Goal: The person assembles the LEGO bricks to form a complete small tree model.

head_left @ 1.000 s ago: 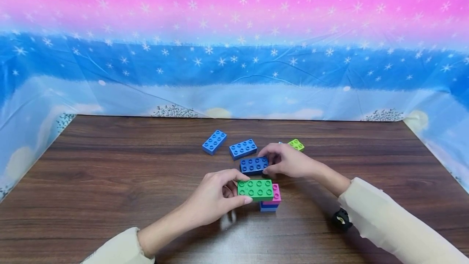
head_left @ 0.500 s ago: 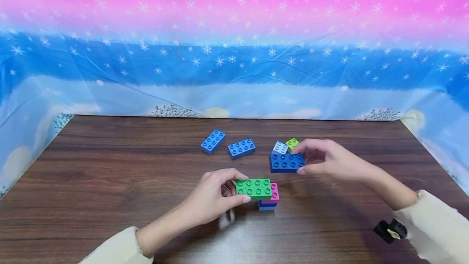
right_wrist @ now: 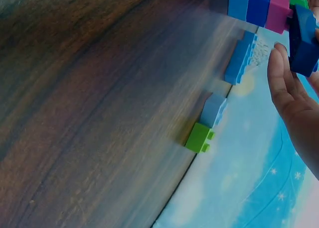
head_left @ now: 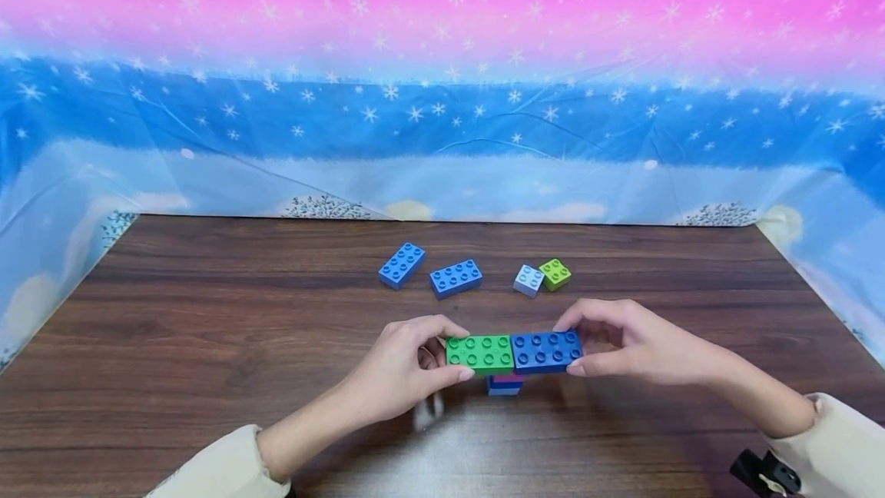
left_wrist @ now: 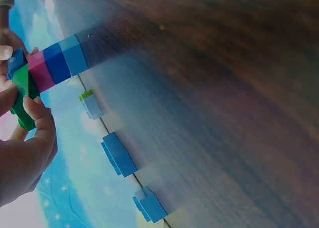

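Note:
A small stack stands on the table, with a pink brick [left_wrist: 41, 71] on top, a dark blue brick [left_wrist: 57, 63] under it and a lighter blue brick [left_wrist: 74, 55] at the bottom. My left hand [head_left: 397, 371] pinches the left end of a green brick [head_left: 479, 354] at the top of the stack. On its right, end to end with it, a long dark blue brick [head_left: 547, 351] is pinched at its right end by my right hand [head_left: 632, 344]. In the right wrist view the long dark blue brick [right_wrist: 303, 41] looks tilted at the pink brick [right_wrist: 278, 13].
Behind the hands lie two blue bricks, a slanted one [head_left: 402, 265] and another [head_left: 455, 279] to its right. Farther right, a pale blue brick [head_left: 528, 280] touches a lime green brick [head_left: 555, 274]. A patterned cloth [head_left: 442, 121] hangs along the table's back edge.
My right hand has lifted the long dark blue brick off the table, carried it right and then toward me, up against the green brick's end. My left hand has stayed on the green brick.

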